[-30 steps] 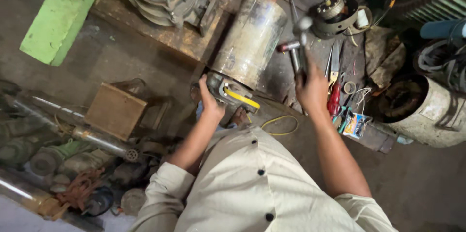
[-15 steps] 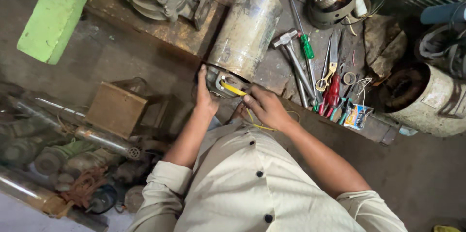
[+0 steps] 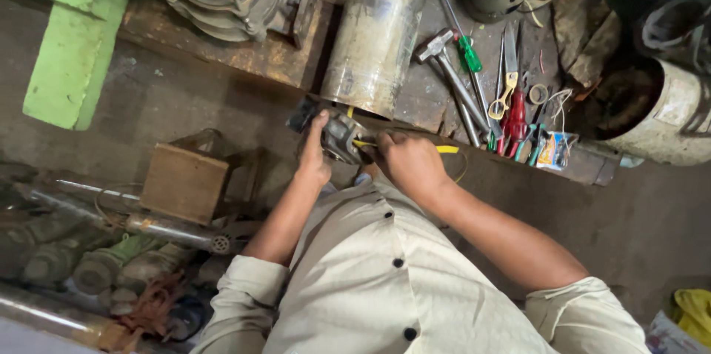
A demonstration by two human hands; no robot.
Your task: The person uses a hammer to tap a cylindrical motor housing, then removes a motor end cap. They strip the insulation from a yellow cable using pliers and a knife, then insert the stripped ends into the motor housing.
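1. Grey metal, worn and greasy, makes up the small end piece (image 3: pixel 337 135) at the near mouth of the long steel cylinder (image 3: pixel 374 43), which lies on the wooden table (image 3: pixel 415 98) and points away from the person.
2. The left hand (image 3: pixel 315 158) is closed around the left side of the end piece, thumb up against it, steadying it at the table's front edge.
3. The right hand (image 3: pixel 407 165) is curled shut around a yellow-handled tool (image 3: pixel 444 149), its tip set against the end piece just beside the left thumb.
4. To work well here, the left grip looks best kept firm so the piece cannot twist, with the tool held square and pressed in line with the cylinder, not levered sideways.
5. A slip would likely drive the tip toward the left thumb, so that thumb is safer kept off the tool's line.
6. A hammer (image 3: pixel 444 65), a green-handled screwdriver (image 3: pixel 466 54) and red-handled pliers (image 3: pixel 516 113) lie on the table to the right, well apart from both hands.
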